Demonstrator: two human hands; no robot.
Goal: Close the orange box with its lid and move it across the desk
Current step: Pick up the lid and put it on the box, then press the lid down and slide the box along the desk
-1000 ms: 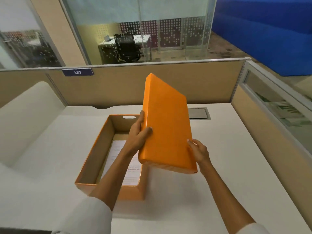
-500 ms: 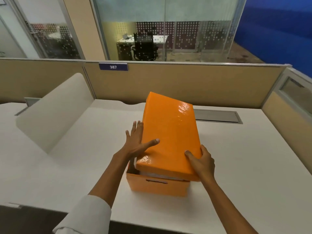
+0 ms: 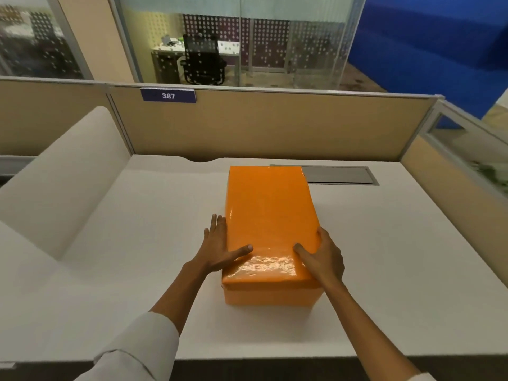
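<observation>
The orange box (image 3: 270, 296) stands near the middle of the white desk (image 3: 137, 243), its long side running away from me. The glossy orange lid (image 3: 269, 215) lies flat on it and covers the whole top; the inside of the box is hidden. My left hand (image 3: 220, 250) presses against the lid's left edge near the front, thumb on top, fingers stretched along the side. On the front right corner my right hand (image 3: 324, 257) grips the lid, thumb on top and fingers wrapped down the right side.
A grey cable hatch (image 3: 341, 175) is set into the desk just behind the box. Tan partition walls (image 3: 261, 125) close the back and right sides. A white curved divider (image 3: 60, 182) rises on the left. The desk's front edge (image 3: 275, 357) runs below my forearms.
The lid was tilted up over the open box, then came down at an angle. Now it sits flat and square on the box, both hands still on its front corners.
</observation>
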